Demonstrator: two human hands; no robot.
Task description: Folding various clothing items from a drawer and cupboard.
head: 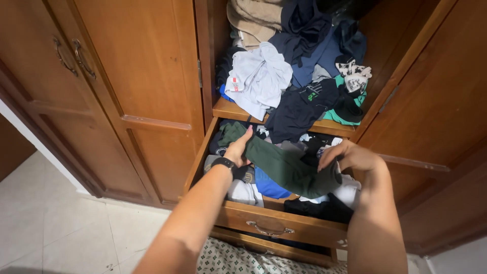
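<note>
stretching across the open drawer (264, 218), two bare hands hold one dark green garment (284, 165) between them. the left hand (237, 149), with one black watch (223, 163) on its wrist, has its fingers closed on the garment's far end near the drawer's back left corner. the right hand (350, 156) has its fingers curled down and pinching the garment's other end, close to the drawer's right edge. the garment is drawn out into a long band; its long axis runs on a slant from the back left corner toward the front right of the drawer, and it lies just above the other clothes there.

one drawer is pulled out, with one metal handle (270, 229) on its front edge. under the garment it holds a loose mix of clothes, too jumbled to count: a blue piece (269, 186), white pieces and black pieces at the front right. one shelf (231, 109) sits above the drawer, heaped with a pale grey shirt (258, 76), a navy garment (299, 109) hanging over the shelf's front edge, and a beige fold (253, 18) at the back. two curved handles (71, 57) show on the closed wardrobe doors at left. one patterned cloth (238, 260) lies below the drawer.
</note>
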